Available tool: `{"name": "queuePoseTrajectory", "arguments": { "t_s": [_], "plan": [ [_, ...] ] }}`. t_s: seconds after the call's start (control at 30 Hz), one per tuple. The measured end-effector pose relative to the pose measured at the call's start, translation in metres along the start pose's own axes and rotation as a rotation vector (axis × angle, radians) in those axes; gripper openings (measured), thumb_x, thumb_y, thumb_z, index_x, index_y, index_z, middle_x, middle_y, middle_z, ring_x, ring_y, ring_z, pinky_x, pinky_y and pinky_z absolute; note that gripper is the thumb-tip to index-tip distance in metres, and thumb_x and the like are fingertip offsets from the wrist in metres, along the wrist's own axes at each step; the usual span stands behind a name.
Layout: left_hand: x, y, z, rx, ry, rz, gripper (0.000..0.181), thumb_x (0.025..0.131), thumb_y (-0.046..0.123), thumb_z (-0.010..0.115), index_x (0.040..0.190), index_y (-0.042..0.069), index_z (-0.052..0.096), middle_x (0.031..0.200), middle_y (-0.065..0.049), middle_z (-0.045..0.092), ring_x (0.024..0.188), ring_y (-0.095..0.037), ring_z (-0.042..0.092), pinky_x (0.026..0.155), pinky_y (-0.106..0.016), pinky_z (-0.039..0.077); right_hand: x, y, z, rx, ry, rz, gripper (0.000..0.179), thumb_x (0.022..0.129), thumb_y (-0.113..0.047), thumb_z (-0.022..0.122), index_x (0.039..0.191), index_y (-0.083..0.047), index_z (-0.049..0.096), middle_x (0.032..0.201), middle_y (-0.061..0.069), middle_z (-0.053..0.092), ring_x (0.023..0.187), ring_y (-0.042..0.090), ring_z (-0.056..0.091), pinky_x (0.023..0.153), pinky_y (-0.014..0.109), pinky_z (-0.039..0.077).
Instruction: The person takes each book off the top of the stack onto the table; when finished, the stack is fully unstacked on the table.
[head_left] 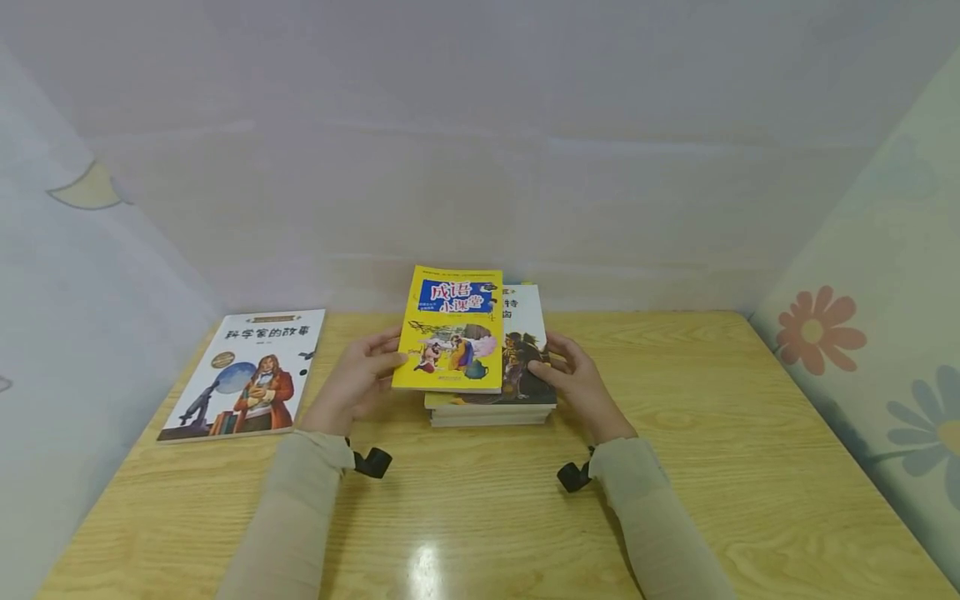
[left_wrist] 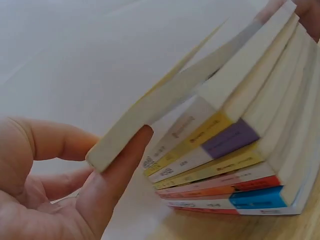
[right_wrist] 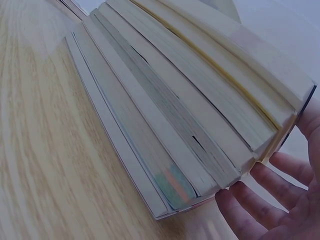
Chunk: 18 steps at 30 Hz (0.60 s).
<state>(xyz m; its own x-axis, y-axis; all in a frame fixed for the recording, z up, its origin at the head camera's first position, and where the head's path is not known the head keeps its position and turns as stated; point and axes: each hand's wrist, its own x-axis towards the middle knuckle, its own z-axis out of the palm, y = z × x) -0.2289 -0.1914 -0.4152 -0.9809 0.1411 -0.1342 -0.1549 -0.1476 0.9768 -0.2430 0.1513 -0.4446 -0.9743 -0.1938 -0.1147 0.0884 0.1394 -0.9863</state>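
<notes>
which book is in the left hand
The yellow book: the left hand pinches its left edge. The white book at far left lies apart, untouched; the others are in the stack.

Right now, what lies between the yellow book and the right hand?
The head view shows a white-and-dark book there, partly hidden by the yellow book.

L hand [head_left: 354,379] pinching, R hand [head_left: 581,385] w/ fingers [right_wrist: 275,186] apart
</notes>
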Motion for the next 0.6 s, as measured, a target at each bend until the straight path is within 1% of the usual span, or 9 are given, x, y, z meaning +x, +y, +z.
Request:
{"name": "queuePoseTrajectory", "arguments": {
  "t_s": [0.13, 0.2, 0.27, 0.33, 0.37, 0.43, 0.47, 0.53, 0.6],
  "plan": [
    [-0.005, 0.009, -0.011, -0.009, 0.025, 0.028, 0.057, 0.104, 0.0, 0.048, 0.158, 0.0, 0.029, 0.156, -0.022, 0.041, 0.097, -0.009, 0.071, 0.081, -0.025, 0.059, -0.001, -0.001, 0.0, 0.01, -0.021, -0.004, 0.076, 0.091, -0.041, 0.076, 0.155, -0.027, 0.037, 0.158, 0.001, 0.037, 0.145, 0.028, 0.037, 0.113, 0.052, 0.04],
    [-0.009, 0.014, -0.018, -0.019, 0.032, 0.041, 0.057, 0.104, 0.0, 0.048, 0.158, -0.001, 0.028, 0.155, -0.02, 0.042, 0.095, -0.009, 0.071, 0.079, -0.024, 0.059, -0.005, -0.009, 0.0, 0.004, -0.03, 0.0, 0.075, 0.094, -0.036, 0.074, 0.157, -0.024, 0.035, 0.16, 0.003, 0.035, 0.146, 0.03, 0.035, 0.115, 0.052, 0.038],
    [-0.014, 0.02, -0.027, -0.025, 0.038, 0.054, 0.058, 0.105, 0.001, 0.049, 0.158, -0.002, 0.027, 0.147, -0.013, 0.055, 0.094, -0.009, 0.072, 0.077, -0.024, 0.059, -0.006, -0.011, 0.0, 0.003, -0.035, 0.002, 0.075, 0.095, -0.035, 0.073, 0.158, -0.022, 0.033, 0.161, 0.004, 0.035, 0.147, 0.031, 0.034, 0.115, 0.052, 0.037],
    [-0.02, 0.025, -0.037, -0.058, 0.038, 0.059, 0.06, 0.105, 0.001, 0.05, 0.158, -0.003, 0.024, 0.134, -0.003, 0.065, 0.094, -0.009, 0.072, 0.076, -0.024, 0.06, -0.009, -0.017, 0.001, 0.004, -0.04, 0.008, 0.075, 0.096, -0.033, 0.072, 0.159, -0.021, 0.033, 0.161, 0.005, 0.035, 0.147, 0.031, 0.034, 0.115, 0.053, 0.037],
    [-0.023, 0.027, -0.041, -0.084, 0.039, 0.054, 0.061, 0.105, 0.001, 0.05, 0.159, -0.002, 0.023, 0.128, 0.002, 0.067, 0.095, -0.009, 0.072, 0.077, -0.024, 0.06, -0.011, -0.019, 0.001, 0.003, -0.041, 0.007, 0.075, 0.096, -0.033, 0.073, 0.159, -0.021, 0.033, 0.161, 0.005, 0.035, 0.146, 0.031, 0.035, 0.115, 0.053, 0.037],
    [-0.028, 0.031, -0.051, -0.111, 0.056, 0.029, 0.063, 0.105, 0.001, 0.05, 0.16, 0.0, 0.02, 0.115, 0.011, 0.068, 0.094, -0.008, 0.072, 0.077, -0.024, 0.06, -0.011, -0.019, 0.001, 0.015, -0.044, 0.006, 0.075, 0.095, -0.033, 0.073, 0.158, -0.022, 0.034, 0.16, 0.004, 0.036, 0.146, 0.031, 0.036, 0.114, 0.053, 0.038],
    [-0.03, 0.032, -0.056, -0.125, 0.07, 0.013, 0.064, 0.105, 0.0, 0.049, 0.161, 0.0, 0.018, 0.115, 0.01, 0.067, 0.094, -0.008, 0.071, 0.078, -0.023, 0.06, -0.013, -0.022, 0.001, 0.022, -0.049, 0.01, 0.074, 0.096, -0.031, 0.073, 0.158, -0.021, 0.034, 0.16, 0.005, 0.035, 0.146, 0.032, 0.035, 0.114, 0.053, 0.038],
    [-0.033, 0.032, -0.063, -0.129, 0.121, -0.033, 0.065, 0.104, 0.0, 0.049, 0.161, 0.003, 0.018, 0.119, 0.009, 0.064, 0.095, -0.006, 0.069, 0.08, -0.023, 0.059, -0.015, -0.025, 0.002, 0.027, -0.053, 0.009, 0.073, 0.096, -0.029, 0.072, 0.158, -0.021, 0.034, 0.16, 0.004, 0.036, 0.145, 0.031, 0.037, 0.113, 0.053, 0.04],
    [-0.033, 0.03, -0.071, -0.094, 0.172, -0.08, 0.065, 0.104, 0.0, 0.047, 0.162, 0.007, 0.018, 0.134, -0.002, 0.058, 0.096, -0.004, 0.066, 0.082, -0.022, 0.058, -0.015, -0.026, 0.002, 0.031, -0.055, 0.005, 0.073, 0.097, -0.029, 0.072, 0.158, -0.02, 0.034, 0.159, 0.005, 0.037, 0.145, 0.031, 0.038, 0.112, 0.052, 0.041]
  ]
}}
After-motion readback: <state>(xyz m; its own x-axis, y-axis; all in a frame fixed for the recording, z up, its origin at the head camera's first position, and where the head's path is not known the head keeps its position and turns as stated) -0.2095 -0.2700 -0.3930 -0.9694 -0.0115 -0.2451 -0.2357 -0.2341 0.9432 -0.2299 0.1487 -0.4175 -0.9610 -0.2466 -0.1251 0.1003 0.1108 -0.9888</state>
